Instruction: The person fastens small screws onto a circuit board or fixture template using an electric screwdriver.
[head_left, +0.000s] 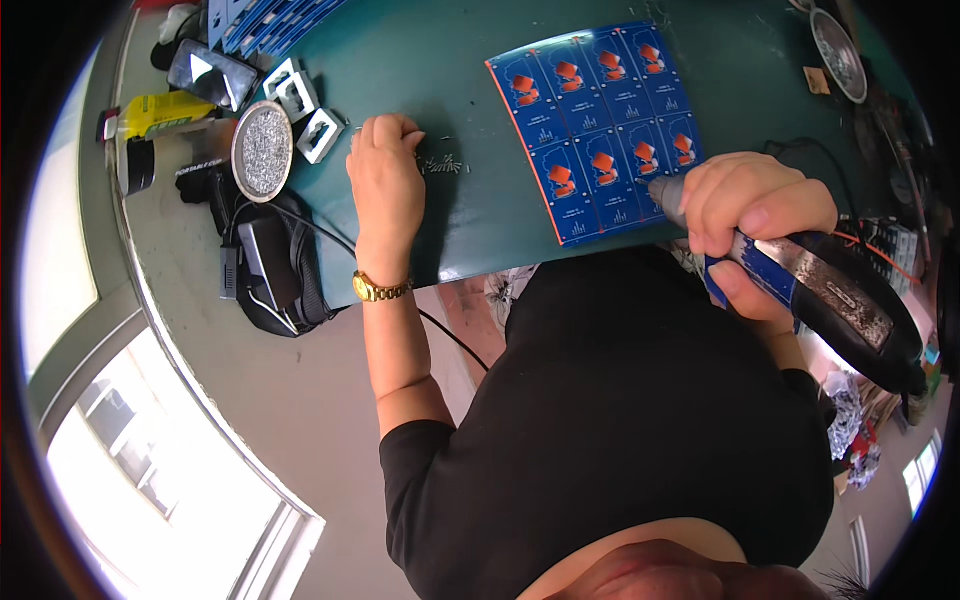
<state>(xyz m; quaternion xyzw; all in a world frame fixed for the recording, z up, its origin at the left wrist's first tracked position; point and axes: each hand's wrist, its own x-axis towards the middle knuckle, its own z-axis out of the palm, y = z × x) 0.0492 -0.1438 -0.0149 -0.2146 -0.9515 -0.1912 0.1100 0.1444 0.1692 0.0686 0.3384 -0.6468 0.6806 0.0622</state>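
My right hand (750,200) is wrapped round a blue-and-black handheld power tool (845,300) with a worn metal plate on its side. The tool's narrow grey nose points at the right part of a blue printed sheet (580,215), close to its surface; whether it touches, I cannot tell. Rows of identical panels with orange shapes cover the sheet. My left hand (388,180) is over the table with its fingers curled together, and what they hold, if anything, is hidden. Just right of those fingers lies a small loose pile of thin metal pins (445,164).
Left of my left hand are a round dish of small silvery pieces (264,150), white square frames (320,135), a phone (212,74) and a yellow package (165,115). A stack of blue sheets (270,22) stands far left. Another metal dish (838,55) is far right. The green table (450,90) ends before my body.
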